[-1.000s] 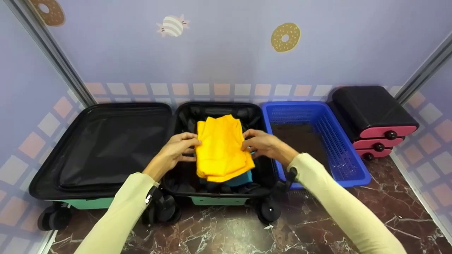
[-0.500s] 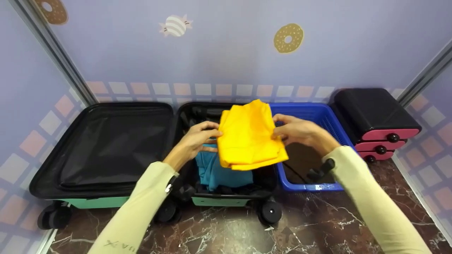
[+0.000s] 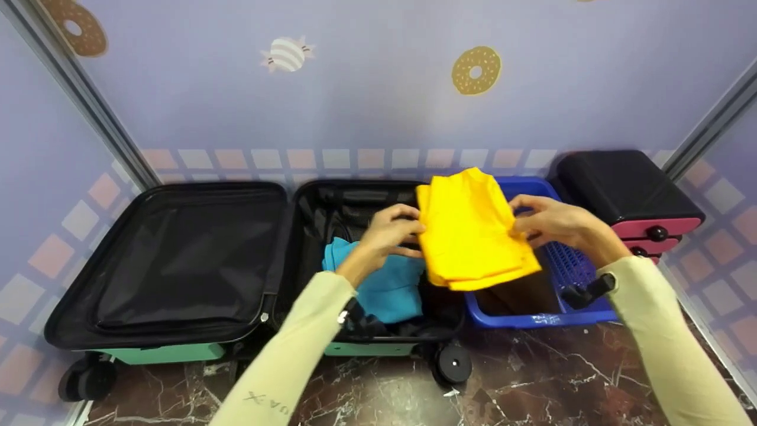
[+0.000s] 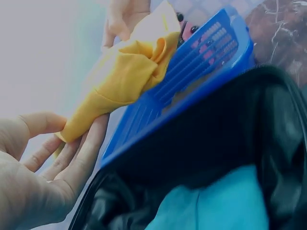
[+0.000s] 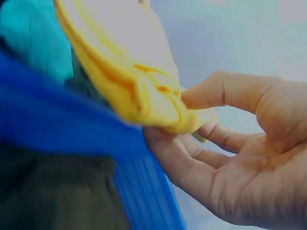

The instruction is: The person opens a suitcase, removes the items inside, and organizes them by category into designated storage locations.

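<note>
Pinching folded yellow cloth (image 3: 473,236) by opposite edges with left grip (image 3: 387,236) and right grip (image 3: 553,222), partly over blue plastic basket (image 3: 520,321).

The folded cloth (image 3: 473,236) is a strong plain yellow, the second cloth (image 3: 390,290) a plain turquoise blue. The suitcase (image 3: 189,260) is black inside, with a mint-green shell (image 3: 159,354) and black wheels (image 3: 454,364). Deep blue colours the basket (image 3: 538,321); the fabric (image 3: 526,293) in it is dark brown. The drawer unit (image 3: 627,183) is black, its fronts (image 3: 627,228) pink, its knobs (image 3: 657,234) black. The sleeves (image 3: 668,331) are pale cream-yellow — one bears small dark marks. Lavender covers the wall (image 3: 378,100), patterned with brown doughnuts (image 3: 486,81), a white-striped candy (image 3: 287,55) and a band of pink and whitish squares (image 3: 371,158). The floor (image 3: 502,378) is reddish-brown, marbled with white veins.
</note>
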Action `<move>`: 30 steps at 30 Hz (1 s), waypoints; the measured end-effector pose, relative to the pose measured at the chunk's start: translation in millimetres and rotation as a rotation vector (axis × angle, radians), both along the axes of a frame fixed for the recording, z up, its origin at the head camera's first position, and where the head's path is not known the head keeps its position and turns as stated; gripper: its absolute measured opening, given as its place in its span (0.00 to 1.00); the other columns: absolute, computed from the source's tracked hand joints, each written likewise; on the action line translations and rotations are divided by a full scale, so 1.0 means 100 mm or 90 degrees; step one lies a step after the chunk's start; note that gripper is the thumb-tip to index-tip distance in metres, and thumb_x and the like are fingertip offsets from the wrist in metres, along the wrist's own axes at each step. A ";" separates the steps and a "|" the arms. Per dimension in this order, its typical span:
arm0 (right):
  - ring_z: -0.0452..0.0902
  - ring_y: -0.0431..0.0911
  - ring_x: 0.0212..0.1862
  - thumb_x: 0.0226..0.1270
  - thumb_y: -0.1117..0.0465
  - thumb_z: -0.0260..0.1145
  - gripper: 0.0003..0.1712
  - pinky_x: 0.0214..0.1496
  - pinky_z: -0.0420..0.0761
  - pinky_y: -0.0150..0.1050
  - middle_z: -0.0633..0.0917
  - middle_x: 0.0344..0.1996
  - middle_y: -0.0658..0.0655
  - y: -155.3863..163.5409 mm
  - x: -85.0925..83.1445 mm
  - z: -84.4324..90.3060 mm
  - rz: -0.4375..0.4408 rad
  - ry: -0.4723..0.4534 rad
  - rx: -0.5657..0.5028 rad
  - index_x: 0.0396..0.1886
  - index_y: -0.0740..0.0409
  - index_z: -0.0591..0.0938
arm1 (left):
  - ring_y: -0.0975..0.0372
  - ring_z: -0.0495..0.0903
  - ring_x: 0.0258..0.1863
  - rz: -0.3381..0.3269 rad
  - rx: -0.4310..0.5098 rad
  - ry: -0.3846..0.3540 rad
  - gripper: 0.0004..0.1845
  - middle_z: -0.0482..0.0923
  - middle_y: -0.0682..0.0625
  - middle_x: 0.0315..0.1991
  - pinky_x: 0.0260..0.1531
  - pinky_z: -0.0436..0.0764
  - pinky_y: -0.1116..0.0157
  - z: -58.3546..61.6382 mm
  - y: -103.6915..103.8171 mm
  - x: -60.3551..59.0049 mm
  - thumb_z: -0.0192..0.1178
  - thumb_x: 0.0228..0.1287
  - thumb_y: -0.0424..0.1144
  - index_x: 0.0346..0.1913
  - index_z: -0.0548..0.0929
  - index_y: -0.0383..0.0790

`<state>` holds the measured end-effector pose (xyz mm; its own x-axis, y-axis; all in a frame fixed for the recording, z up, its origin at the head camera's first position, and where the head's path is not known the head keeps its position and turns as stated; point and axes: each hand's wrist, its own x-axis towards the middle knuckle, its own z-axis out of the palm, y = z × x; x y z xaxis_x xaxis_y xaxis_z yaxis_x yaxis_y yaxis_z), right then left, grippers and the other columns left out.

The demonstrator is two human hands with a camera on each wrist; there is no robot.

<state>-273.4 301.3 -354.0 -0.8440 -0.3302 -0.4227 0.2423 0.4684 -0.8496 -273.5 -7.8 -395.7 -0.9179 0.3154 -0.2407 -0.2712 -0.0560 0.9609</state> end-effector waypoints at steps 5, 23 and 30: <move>0.80 0.43 0.37 0.67 0.62 0.63 0.19 0.43 0.87 0.41 0.81 0.36 0.49 0.24 0.05 0.06 -0.007 0.029 0.092 0.52 0.57 0.65 | 0.57 0.83 0.29 0.023 0.045 0.022 0.13 0.82 0.46 0.34 0.32 0.88 0.52 -0.04 0.35 0.03 0.61 0.59 0.25 0.47 0.80 0.35; 0.83 0.39 0.44 0.70 0.47 0.63 0.38 0.57 0.84 0.45 0.81 0.55 0.57 0.72 0.12 -0.26 -0.090 0.013 0.159 0.65 0.70 0.62 | 0.47 0.76 0.63 -0.080 -0.027 0.022 0.26 0.72 0.39 0.66 0.58 0.81 0.55 -0.18 0.61 0.20 0.56 0.67 0.31 0.68 0.70 0.36; 0.84 0.41 0.44 0.73 0.50 0.60 0.33 0.56 0.84 0.47 0.82 0.52 0.58 0.56 0.08 -0.32 -0.090 0.002 0.143 0.65 0.70 0.65 | 0.45 0.75 0.63 -0.093 -0.047 0.010 0.24 0.73 0.40 0.66 0.57 0.82 0.56 -0.19 0.55 0.19 0.55 0.70 0.34 0.69 0.71 0.40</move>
<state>-265.7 357.5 -386.0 -0.8765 -0.1065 -0.4695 0.3165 0.6074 -0.7286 -254.2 47.0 -414.9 -0.8671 0.4282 -0.2544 -0.2562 0.0544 0.9651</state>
